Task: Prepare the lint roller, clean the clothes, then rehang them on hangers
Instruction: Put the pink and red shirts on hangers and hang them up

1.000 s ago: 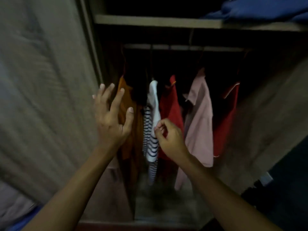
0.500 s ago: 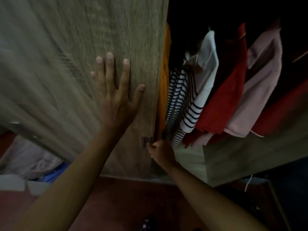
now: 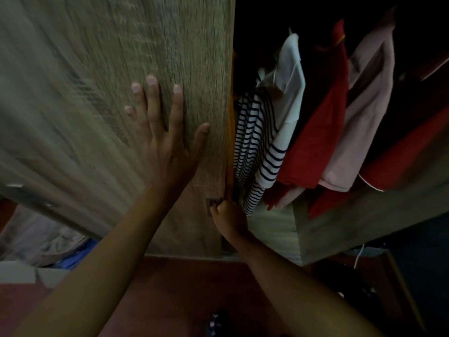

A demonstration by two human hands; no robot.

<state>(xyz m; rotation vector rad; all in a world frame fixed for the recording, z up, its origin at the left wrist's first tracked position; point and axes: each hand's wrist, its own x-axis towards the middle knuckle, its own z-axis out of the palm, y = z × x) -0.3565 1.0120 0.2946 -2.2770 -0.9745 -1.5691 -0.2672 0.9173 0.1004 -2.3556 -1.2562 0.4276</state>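
Note:
Clothes hang in an open wardrobe on the right: a white top with navy stripes (image 3: 264,139), a red garment (image 3: 318,142), a pale pink shirt (image 3: 364,122) and another red piece (image 3: 401,156). An orange garment (image 3: 230,132) shows as a thin strip behind the door edge. My left hand (image 3: 165,137) presses flat, fingers spread, on the wood-grain wardrobe door (image 3: 97,81). Lower down, my right hand (image 3: 228,215) curls its fingers at the small recessed door handle (image 3: 211,203) by the door's edge. No lint roller is in view.
A heap of pale and blue fabric (image 3: 56,246) lies at the lower left beside the door. The reddish floor (image 3: 175,283) runs below. The wardrobe's side panel (image 3: 364,224) stands on the right, with a white cord (image 3: 359,256) and dark things beneath it.
A second ago both hands were raised in front of the hanging clothes. The left hand went flat onto the door and the right dropped to the handle; the door now covers the orange garment.

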